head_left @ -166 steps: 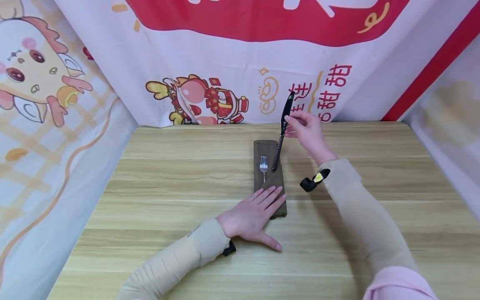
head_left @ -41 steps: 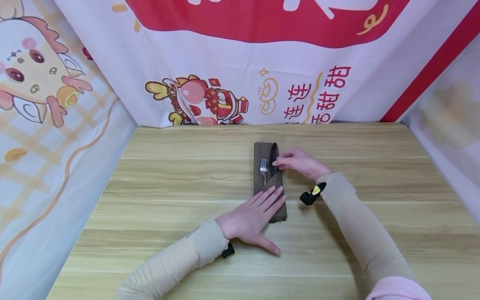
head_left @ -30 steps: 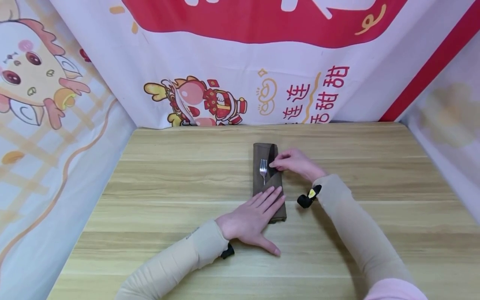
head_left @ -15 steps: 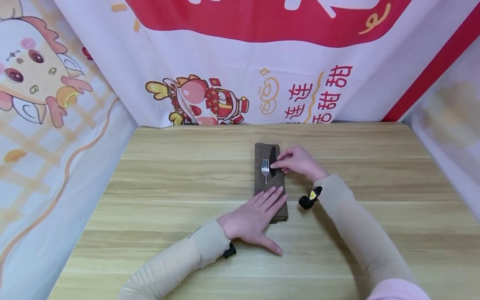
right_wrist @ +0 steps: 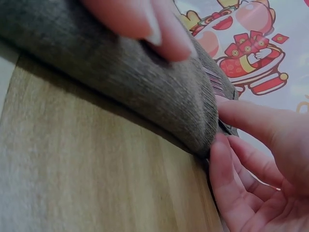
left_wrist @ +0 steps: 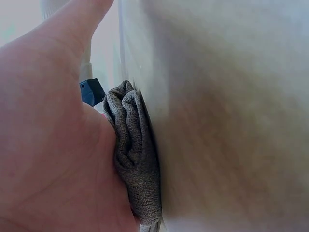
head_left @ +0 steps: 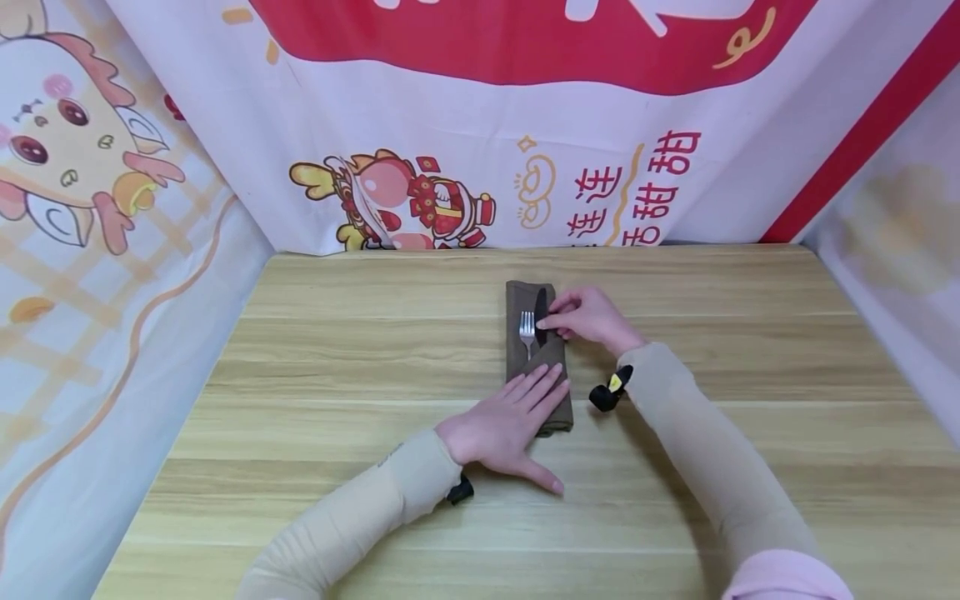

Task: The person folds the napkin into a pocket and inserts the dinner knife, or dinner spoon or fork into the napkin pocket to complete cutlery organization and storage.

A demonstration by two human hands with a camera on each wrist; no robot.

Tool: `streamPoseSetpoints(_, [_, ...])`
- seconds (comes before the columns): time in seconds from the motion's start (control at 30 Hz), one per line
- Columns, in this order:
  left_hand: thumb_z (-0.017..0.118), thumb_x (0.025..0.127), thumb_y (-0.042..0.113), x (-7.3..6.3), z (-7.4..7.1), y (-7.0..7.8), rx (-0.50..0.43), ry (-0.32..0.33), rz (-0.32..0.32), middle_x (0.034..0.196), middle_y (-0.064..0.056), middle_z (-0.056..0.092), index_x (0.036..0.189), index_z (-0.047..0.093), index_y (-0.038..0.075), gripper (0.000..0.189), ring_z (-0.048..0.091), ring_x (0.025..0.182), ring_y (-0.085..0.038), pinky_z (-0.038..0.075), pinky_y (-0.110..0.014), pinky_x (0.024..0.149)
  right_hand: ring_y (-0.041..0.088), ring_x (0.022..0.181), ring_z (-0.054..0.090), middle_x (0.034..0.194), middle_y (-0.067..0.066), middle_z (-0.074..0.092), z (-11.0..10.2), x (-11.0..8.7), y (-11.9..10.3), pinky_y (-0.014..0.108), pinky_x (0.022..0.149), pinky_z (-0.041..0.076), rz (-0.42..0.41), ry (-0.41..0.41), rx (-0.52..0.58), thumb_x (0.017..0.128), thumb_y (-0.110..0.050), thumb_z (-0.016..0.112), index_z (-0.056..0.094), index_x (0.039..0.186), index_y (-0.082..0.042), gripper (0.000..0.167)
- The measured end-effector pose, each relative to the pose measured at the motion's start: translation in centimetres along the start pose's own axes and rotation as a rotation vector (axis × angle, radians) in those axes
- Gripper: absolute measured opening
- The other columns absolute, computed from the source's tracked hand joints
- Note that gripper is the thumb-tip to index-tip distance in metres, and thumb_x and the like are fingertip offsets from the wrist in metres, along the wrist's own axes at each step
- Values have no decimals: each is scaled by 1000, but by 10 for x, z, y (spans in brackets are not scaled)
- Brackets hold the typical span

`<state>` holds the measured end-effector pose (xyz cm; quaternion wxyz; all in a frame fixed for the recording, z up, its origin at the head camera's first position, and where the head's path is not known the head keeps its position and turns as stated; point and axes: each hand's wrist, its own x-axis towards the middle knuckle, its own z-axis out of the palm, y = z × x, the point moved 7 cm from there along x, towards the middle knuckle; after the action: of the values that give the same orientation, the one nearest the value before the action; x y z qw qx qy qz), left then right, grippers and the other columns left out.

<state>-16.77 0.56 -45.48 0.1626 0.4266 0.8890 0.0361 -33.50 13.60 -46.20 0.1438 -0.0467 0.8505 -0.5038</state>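
Observation:
A folded brown cloth napkin (head_left: 517, 296) lies lengthwise on the wooden table, with a diagonal fold forming a pocket. A silver fork (head_left: 527, 325) sticks out of the pocket, tines up. Beside it, on the right, a black knife (head_left: 541, 302) lies with its blade end showing; the rest is inside the pocket. My left hand (head_left: 498, 429) rests flat over the lower napkin, fingers spread. My right hand (head_left: 592, 318) is at the napkin's right edge, thumb and fingers pinching the knife near the pocket opening. In the right wrist view, the napkin fold (right_wrist: 140, 92) partly hides this grip.
The wooden table (head_left: 360, 333) extends around the napkin on all sides. A white and red printed cloth (head_left: 450, 108) hangs behind its far edge. Another printed cloth (head_left: 150, 292) runs along the left side. Black wrist cameras (head_left: 604, 397) sit on both forearms.
The knife, held raised above the napkin several seconds ago, now lies in the pocket beside the fork. My right hand has come down to it and shifted slightly left; the left hand stays on the napkin.

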Motion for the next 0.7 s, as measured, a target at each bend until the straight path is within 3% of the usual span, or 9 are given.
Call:
streamPoseSetpoints(0.23, [57,79,86,4,2,-5,-3,16,-18,168,-12,-11,163,1,8,128,-9,153,-26,1,-39,122,20,72,66,90,11,69,-1,1,-2,29,63,57,-5,50,-43,82,-22,88,69,108,-1,39])
streamPoseSetpoints(0.47, [56,79,86,5,-2,-5,-57,45,-11,169,-11,-7,164,6,8,125,-6,153,-25,2,-39,122,21,75,68,96,13,70,-3,-2,-1,30,66,59,-25,68,4,85,-21,86,69,112,0,39])
streamPoseSetpoints(0.6, [57,81,83,2,-14,-12,-141,126,4,169,-13,-6,163,9,7,122,-5,154,-28,3,-41,122,29,85,70,106,17,69,-14,-9,-7,36,75,60,-80,77,44,92,-27,79,65,124,3,46])
streamPoseSetpoints(0.7, [60,81,82,-6,-31,-29,-208,227,-31,168,-10,-10,164,7,11,121,-7,153,-27,4,-45,122,32,97,68,115,16,67,-35,-16,-14,42,84,58,-133,135,26,95,-36,74,62,133,0,54])
